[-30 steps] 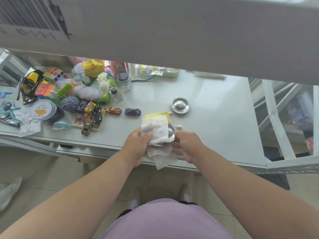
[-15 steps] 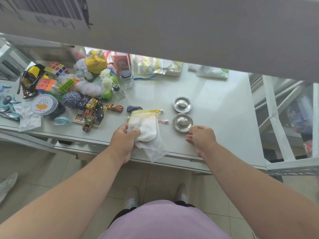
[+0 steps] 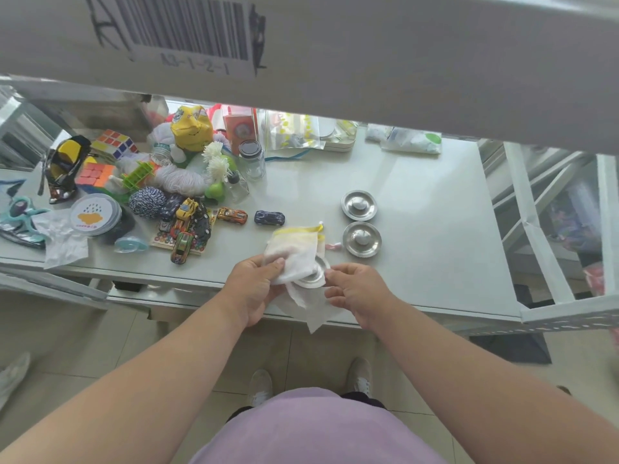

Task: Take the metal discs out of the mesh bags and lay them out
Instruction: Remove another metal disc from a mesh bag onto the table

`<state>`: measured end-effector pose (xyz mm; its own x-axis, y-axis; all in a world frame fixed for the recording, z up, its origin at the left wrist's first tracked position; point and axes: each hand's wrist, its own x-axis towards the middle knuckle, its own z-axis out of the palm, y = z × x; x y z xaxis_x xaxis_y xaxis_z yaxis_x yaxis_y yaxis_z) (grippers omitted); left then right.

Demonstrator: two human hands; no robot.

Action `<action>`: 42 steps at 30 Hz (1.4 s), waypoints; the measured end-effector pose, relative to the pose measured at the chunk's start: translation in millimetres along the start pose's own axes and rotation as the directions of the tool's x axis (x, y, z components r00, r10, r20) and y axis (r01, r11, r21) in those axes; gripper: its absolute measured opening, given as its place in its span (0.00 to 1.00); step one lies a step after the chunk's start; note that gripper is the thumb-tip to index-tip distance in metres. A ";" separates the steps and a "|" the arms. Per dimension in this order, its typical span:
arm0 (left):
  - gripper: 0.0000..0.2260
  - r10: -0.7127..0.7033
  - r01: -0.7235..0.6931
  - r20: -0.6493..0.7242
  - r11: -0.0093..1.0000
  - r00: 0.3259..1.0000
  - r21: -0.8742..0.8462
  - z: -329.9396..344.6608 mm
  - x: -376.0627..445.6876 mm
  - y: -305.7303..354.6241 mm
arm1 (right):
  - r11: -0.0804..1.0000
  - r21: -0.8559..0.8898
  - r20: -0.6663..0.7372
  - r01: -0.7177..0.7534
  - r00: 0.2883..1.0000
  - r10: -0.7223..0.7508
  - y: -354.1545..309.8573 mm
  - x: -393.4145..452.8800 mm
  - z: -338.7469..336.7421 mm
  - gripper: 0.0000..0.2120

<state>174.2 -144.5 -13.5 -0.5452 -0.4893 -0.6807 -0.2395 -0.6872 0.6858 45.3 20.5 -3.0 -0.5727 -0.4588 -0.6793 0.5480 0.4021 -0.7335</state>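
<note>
Two metal discs lie on the white table, one farther back [image 3: 359, 205] and one nearer [image 3: 362, 239], close together. My left hand [image 3: 256, 286] grips a bunch of white mesh bags [image 3: 293, 254] with a yellow top edge, held just above the table's front edge. A third metal disc [image 3: 315, 276] pokes out of the bags' lower right side. My right hand [image 3: 353, 291] pinches that disc's rim with thumb and fingertips. An emptied bag hangs limp below both hands.
Toy cars [image 3: 232, 215], a ball of twine [image 3: 146, 202], puzzle cubes [image 3: 114, 143], a glass jar [image 3: 252, 159] and a round tin [image 3: 95, 214] crowd the table's left half. Plastic pouches [image 3: 407, 140] lie at the back. A shelf beam with a barcode label [image 3: 187, 26] overhangs the view.
My right hand left the second disc on the table and came back to the bags. My left hand lifted the bags, and a third disc now shows at their opening.
</note>
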 end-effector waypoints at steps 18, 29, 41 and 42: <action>0.19 0.270 -0.243 -0.312 0.962 0.911 0.122 0.4 2.9 10.6 | 0.596 -0.773 -0.137 0.216 0.860 -0.491 -55.8 25.6 -81.6 0.18; 0.21 0.215 -0.206 -0.299 0.977 0.930 0.061 3.3 -9.3 -10.2 | -0.057 -0.960 0.273 0.274 0.871 -0.408 -102.3 109.6 -57.8 0.27; 0.25 0.183 -0.174 -0.189 0.983 0.965 0.062 19.7 -0.6 -1.3 | 0.004 -0.902 0.350 0.433 0.735 -0.581 -51.6 59.0 -82.7 0.12; 0.25 0.181 -0.170 -0.184 0.983 0.966 0.073 20.5 0.0 -0.5 | 0.005 -0.906 0.341 0.423 0.737 -0.584 -49.9 60.4 -82.2 0.09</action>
<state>157.9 -133.2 -8.6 -0.4222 -0.6957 -0.5812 -0.2013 -0.5532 0.8083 -66.8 37.8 -9.1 -0.5340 -0.8430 -0.0652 -0.7920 0.5257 -0.3104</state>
